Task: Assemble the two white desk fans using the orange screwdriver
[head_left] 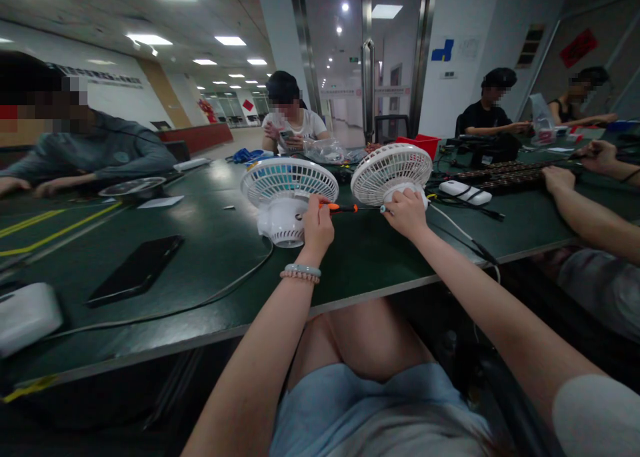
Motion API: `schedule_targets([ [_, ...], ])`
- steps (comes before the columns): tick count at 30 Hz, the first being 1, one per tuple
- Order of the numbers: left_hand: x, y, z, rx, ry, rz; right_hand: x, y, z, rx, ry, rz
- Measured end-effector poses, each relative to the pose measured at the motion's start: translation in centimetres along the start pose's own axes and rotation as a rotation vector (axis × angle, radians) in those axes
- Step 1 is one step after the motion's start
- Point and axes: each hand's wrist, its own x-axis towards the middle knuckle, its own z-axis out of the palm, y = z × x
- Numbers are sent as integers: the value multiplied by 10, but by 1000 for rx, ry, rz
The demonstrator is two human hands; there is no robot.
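My left hand [319, 229] is closed on a screwdriver [343, 208] with an orange and black handle, its thin shaft pointing right. Beside that hand stands a white fan [281, 220], its round cage tilted upward. My right hand [407, 212] pinches a small light-blue piece [383, 208] at the far end of the shaft; what kind of piece it is I cannot make out. Just behind the right hand is a second white fan [393, 174], its base partly hidden by my fingers. Whether that hand touches this fan is unclear.
A black phone [136, 270] lies on the green table [200, 337], near a white cable [215, 298] and a white box [27, 317]. A white power bank-like block [465, 192] sits at right, near a co-worker's hands [560, 180]. Behind the fans are plastic bags [325, 152] and a red bin [423, 145].
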Motion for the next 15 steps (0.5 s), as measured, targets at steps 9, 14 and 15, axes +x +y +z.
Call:
schedule_targets([
  [9,-2,0,-1,28,-21,15,-1,1,1,8,3,-7],
  [14,-2,-2,-2,22,-18,1,-1,2,2,4,11,-7],
  [15,-2,-3,-2,13,-13,-4,-1,2,2,6,10,-7],
])
